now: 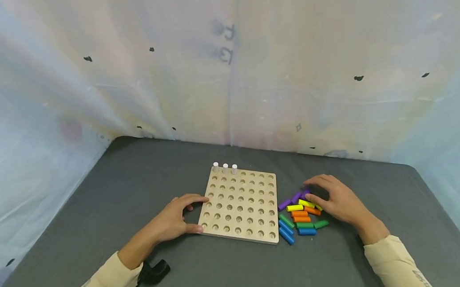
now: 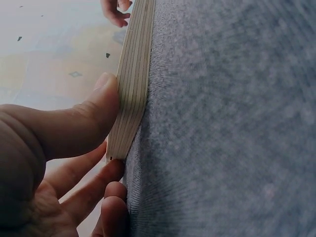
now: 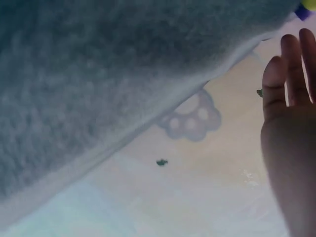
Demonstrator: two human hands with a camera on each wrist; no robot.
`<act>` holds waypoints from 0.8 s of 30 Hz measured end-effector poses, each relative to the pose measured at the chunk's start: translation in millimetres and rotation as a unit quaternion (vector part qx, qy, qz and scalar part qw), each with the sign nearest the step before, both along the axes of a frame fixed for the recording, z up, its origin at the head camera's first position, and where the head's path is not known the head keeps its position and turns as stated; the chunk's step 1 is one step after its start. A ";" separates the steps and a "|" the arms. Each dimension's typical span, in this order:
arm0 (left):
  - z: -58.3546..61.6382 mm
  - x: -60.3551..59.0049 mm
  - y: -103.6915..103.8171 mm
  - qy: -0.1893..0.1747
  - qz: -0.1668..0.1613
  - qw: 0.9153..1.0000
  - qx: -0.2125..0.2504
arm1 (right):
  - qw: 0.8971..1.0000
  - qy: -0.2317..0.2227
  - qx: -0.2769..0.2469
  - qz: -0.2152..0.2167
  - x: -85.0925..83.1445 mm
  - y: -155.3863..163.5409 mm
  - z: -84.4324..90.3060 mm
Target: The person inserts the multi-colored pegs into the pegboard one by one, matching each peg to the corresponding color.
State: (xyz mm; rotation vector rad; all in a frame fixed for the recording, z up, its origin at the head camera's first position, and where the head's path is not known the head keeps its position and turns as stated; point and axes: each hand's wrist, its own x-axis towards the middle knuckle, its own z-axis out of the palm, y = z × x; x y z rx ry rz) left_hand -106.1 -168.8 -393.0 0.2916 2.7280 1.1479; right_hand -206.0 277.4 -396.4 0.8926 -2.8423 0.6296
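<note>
1. A square wooden pegboard (image 1: 241, 204) is shown lying flat on a grey felt table (image 1: 88, 222), with three white pegs (image 1: 225, 167) standing upright in the left holes of its far row; all other holes are seen unfilled.
2. The left hand (image 1: 174, 217) is set against the board's left edge: the thumb is pressed to the near-left corner and the fingers are curved to touch the edge farther along, so the board is braced rather than lifted. In the left wrist view the thumb (image 2: 74, 123) is seen flat against the layered plywood edge (image 2: 132, 84).
3. A loose pile of coloured pegs (image 1: 300, 215) (purple, yellow, orange, green, blue) is shown just right of the board, lying on their sides with long axes mostly left to right.
4. The right hand (image 1: 336, 200) is held over the far right part of the pile, fingers loosely curved with tips at the purple and yellow pegs; whether a peg is pinched cannot be told.
5. The pile is thus directly under and left of the right hand, which is the nearer hand.
</note>
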 end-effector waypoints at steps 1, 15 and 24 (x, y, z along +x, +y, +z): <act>0.6 -0.2 -0.3 -0.001 0.001 1.000 0.003 | 1.000 -0.007 0.001 -0.003 -0.3 -2.5 0.6; -3.1 1.9 2.9 -0.017 0.003 1.000 0.004 | 0.997 -0.065 0.028 -0.026 7.9 2.1 4.8; 0.1 -4.1 -0.3 -0.002 -0.002 1.000 -0.002 | 0.998 -0.047 0.032 -0.037 3.6 -3.6 3.3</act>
